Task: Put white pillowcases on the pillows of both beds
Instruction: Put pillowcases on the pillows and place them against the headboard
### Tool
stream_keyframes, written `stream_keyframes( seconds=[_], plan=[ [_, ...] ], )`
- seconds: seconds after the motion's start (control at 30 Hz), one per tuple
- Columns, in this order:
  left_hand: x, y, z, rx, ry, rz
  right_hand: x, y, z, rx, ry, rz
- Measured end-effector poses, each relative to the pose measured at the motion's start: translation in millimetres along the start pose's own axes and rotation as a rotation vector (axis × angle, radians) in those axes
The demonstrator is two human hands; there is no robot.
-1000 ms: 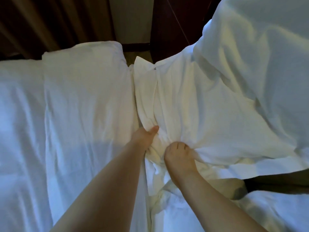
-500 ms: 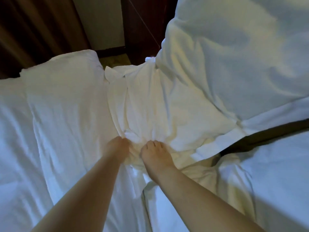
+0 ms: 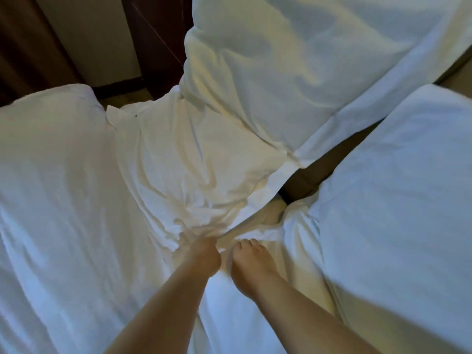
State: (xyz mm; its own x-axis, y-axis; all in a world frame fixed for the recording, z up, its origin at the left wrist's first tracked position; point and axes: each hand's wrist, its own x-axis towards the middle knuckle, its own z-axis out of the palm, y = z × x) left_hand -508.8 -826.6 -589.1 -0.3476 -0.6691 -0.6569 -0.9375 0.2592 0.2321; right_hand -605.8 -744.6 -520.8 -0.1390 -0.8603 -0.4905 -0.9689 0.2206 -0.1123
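A white pillowcase (image 3: pixel 194 159) lies creased across the middle of the bed, its hemmed open end (image 3: pixel 278 180) toward the right. My left hand (image 3: pixel 204 254) grips a bunch of its near edge, the fabric gathered in wrinkles around my fingers. My right hand (image 3: pixel 251 259) sits just beside it, its fingers curled down into the white fabric below that edge. A large white pillow (image 3: pixel 293 62) lies at the top right, over the far part of the pillowcase. Another white pillow (image 3: pixel 51 129) lies at the left.
White bedding (image 3: pixel 398 200) fills the right side, with a dark gap (image 3: pixel 329 164) between it and the large pillow. Dark wooden furniture (image 3: pixel 155 42) and a pale wall stand beyond the head of the bed. White sheet (image 3: pixel 51 277) covers the lower left.
The large pillow has settled lower over the pillowcase. My hands have stayed together on the pillowcase's near edge. The view has swung, bringing more bedding in at the right.
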Motion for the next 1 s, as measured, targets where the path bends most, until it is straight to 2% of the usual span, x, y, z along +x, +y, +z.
stream_keyframes(
  seconds=[0.07,0.2,0.37,0.47,0.6,0.73,1.0],
  plan=[
    [9,-2,11,0.017,0.030,0.039,4,4,6,0.014,-0.003,0.022],
    [8,0,7,0.120,0.036,-0.007,9,7,19,0.035,-0.048,0.027],
    [18,-5,15,0.286,-0.143,0.060,23,7,18,0.091,-0.121,0.056],
    [4,7,18,0.515,-0.206,0.098,18,-2,21,0.092,-0.120,0.023],
    [-10,8,16,0.561,-0.130,0.079,-1,-11,18,0.087,-0.032,-0.030],
    [-40,19,-11,0.481,0.057,0.100,-27,0,-15,0.056,0.141,-0.044],
    [-141,141,-85,0.330,0.240,0.328,-149,54,-108,-0.112,0.390,0.068]
  ],
)
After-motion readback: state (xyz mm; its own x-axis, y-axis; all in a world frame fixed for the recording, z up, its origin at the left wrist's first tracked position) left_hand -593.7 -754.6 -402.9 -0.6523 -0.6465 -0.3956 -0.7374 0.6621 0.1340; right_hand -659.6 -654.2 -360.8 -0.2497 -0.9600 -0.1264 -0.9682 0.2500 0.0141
